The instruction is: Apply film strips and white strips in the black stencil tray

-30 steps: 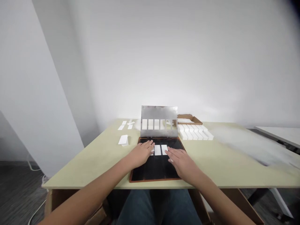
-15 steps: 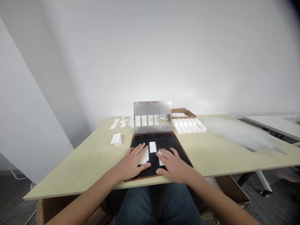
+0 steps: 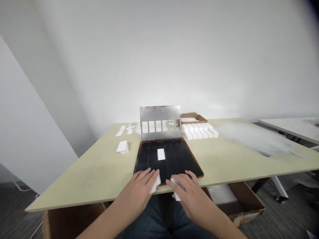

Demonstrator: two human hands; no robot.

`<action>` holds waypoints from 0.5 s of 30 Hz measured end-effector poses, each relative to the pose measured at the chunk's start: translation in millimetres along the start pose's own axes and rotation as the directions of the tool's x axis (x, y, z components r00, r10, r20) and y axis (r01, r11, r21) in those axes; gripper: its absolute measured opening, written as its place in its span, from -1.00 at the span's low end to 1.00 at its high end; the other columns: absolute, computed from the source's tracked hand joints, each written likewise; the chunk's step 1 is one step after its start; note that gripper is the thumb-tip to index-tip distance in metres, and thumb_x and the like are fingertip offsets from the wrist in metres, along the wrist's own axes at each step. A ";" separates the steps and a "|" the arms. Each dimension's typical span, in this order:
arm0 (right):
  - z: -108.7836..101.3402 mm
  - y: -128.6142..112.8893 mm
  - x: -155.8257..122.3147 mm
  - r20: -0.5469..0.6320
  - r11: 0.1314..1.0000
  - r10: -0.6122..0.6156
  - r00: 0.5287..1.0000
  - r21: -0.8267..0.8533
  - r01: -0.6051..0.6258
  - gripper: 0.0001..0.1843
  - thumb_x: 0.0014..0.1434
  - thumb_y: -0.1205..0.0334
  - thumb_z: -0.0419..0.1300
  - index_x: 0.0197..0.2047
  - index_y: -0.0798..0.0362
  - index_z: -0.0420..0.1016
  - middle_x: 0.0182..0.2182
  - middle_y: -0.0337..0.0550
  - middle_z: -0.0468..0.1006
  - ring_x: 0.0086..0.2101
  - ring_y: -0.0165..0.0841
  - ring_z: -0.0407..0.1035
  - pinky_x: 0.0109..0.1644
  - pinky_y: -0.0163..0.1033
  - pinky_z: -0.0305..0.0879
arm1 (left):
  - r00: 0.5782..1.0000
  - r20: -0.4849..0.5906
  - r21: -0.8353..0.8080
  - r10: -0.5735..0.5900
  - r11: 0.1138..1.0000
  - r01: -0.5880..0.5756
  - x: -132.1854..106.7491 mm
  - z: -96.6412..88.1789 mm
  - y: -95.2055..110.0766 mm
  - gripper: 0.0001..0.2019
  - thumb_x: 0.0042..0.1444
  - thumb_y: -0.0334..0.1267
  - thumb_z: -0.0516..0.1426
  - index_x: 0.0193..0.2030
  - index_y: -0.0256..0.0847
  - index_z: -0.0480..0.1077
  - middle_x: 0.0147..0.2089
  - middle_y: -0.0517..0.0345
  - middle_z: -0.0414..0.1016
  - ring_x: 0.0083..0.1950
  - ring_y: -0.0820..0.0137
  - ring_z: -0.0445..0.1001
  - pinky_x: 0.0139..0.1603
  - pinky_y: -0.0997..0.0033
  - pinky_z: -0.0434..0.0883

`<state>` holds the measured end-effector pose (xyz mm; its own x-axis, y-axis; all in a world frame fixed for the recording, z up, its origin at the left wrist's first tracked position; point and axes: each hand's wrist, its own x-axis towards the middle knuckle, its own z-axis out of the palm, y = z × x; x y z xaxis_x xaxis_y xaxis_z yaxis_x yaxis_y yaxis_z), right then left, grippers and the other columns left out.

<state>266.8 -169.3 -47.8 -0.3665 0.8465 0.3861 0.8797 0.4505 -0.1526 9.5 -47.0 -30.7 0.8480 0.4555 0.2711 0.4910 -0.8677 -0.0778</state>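
Taking the middle card (image 3: 161, 154) as the clock's centre, with twelve toward the wall, the left hand (image 3: 142, 186) was at seven o'clock, over the near edge of the black board (image 3: 174, 161), its grip drawn in on the left card (image 3: 156, 184), which was tilted under the finger ends; its thumb was hidden. The right hand (image 3: 187, 190) was at five o'clock, its grip closed narrowly on the right card (image 3: 177, 198), which hung at a slant past the board's near edge, partly covered by a finger. The middle card itself lay flat on the board, well apart from both hands. At twelve o'clock the slotted metal plate (image 3: 159, 113) stood upright along the board's far edge. White blocks (image 3: 198, 133) sat in rows on the counter (image 3: 94, 179) at about two o'clock, with the brown box (image 3: 202, 118) just behind them. The folded card (image 3: 122, 146) rested between nine and ten o'clock, and loose cards (image 3: 119, 133) were scattered at ten. A blurred pale sheet (image 3: 251, 139) lay toward three o'clock, and at four o'clock a carton (image 3: 251, 207) showed below the counter's edge.
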 end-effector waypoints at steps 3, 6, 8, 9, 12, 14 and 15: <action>-11.9 -7.1 -5.3 -0.037 0.988 0.060 0.998 0.144 -0.054 -0.38 0.44 0.43 -0.03 0.49 -0.16 0.20 0.34 0.03 0.40 0.33 -0.15 0.29 0.45 0.19 0.20 | 1.000 -0.011 -0.013 0.008 1.000 -0.008 57.7 -8.6 -26.0 -0.56 0.53 -0.20 0.03 0.46 -0.25 0.30 0.42 -0.21 0.41 0.42 0.01 0.40 0.39 -0.10 0.39; -18.5 -9.5 -10.6 -0.055 0.965 0.138 0.989 0.232 -0.122 -0.44 0.46 0.37 -0.02 0.45 -0.18 0.25 0.37 0.02 0.35 0.33 -0.18 0.30 0.40 0.03 0.33 | 0.999 0.021 -0.046 0.047 0.998 -0.046 112.6 -8.2 -51.0 -0.58 0.44 -0.13 0.21 0.34 -0.20 0.38 0.36 -0.11 0.42 0.32 0.06 0.47 0.32 -0.17 0.45; -22.5 -6.1 -11.7 -0.075 0.951 0.184 0.980 0.266 -0.158 -0.50 0.49 0.30 -0.02 0.42 -0.17 0.28 0.35 0.03 0.35 0.32 -0.18 0.31 0.39 -0.02 0.35 | 0.995 0.074 -0.071 0.062 0.996 -0.057 133.3 -4.8 -62.1 -0.59 0.41 -0.11 0.25 0.29 -0.21 0.41 0.32 -0.09 0.44 0.27 0.08 0.50 0.28 -0.15 0.49; -25.3 -3.0 -10.3 -0.088 0.947 0.198 0.976 0.274 -0.168 -0.54 0.51 0.27 -0.02 0.40 -0.16 0.29 0.33 0.03 0.36 0.32 -0.19 0.31 0.39 -0.03 0.35 | 0.993 0.098 -0.084 0.060 0.995 -0.052 137.4 -3.5 -65.8 -0.59 0.41 -0.09 0.25 0.29 -0.21 0.42 0.32 -0.09 0.44 0.27 0.08 0.49 0.28 -0.15 0.48; -35.8 11.5 7.7 -0.137 0.957 0.198 0.971 0.240 -0.162 -0.59 0.54 0.22 -0.06 0.36 -0.10 0.32 0.30 0.05 0.38 0.31 -0.20 0.31 0.39 -0.04 0.34 | 0.991 0.133 -0.114 -0.002 0.993 0.017 125.9 -7.0 -69.6 -0.40 0.38 0.05 0.25 0.43 -0.18 0.31 0.48 -0.18 0.28 0.43 -0.05 0.35 0.40 -0.29 0.35; -39.8 24.0 34.9 -0.145 0.970 0.171 0.974 0.199 -0.141 -0.59 0.55 0.21 -0.08 0.36 -0.05 0.33 0.31 0.09 0.37 0.32 -0.18 0.30 0.41 -0.02 0.30 | 0.989 0.130 -0.129 -0.072 0.988 0.089 101.9 -17.1 -65.6 -0.17 0.36 0.21 0.20 0.59 -0.12 0.06 0.61 -0.23 0.05 0.57 -0.16 0.14 0.48 -0.33 0.22; -39.2 30.6 52.8 -0.132 0.973 0.156 0.979 0.189 -0.129 -0.59 0.56 0.19 -0.08 0.36 -0.05 0.34 0.32 0.09 0.37 0.33 -0.17 0.29 0.42 0.00 0.27 | 0.986 0.125 -0.136 -0.108 0.983 0.125 86.1 -24.1 -61.7 -0.10 0.37 0.27 0.14 0.65 -0.09 -0.10 0.65 -0.21 -0.07 0.61 -0.16 0.04 0.51 -0.30 0.19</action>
<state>286.2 -122.0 3.6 -0.1819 0.8614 0.4742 0.8463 0.3827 -0.3706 47.4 40.9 20.5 0.8085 0.5676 0.1555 0.5611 -0.8231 0.0875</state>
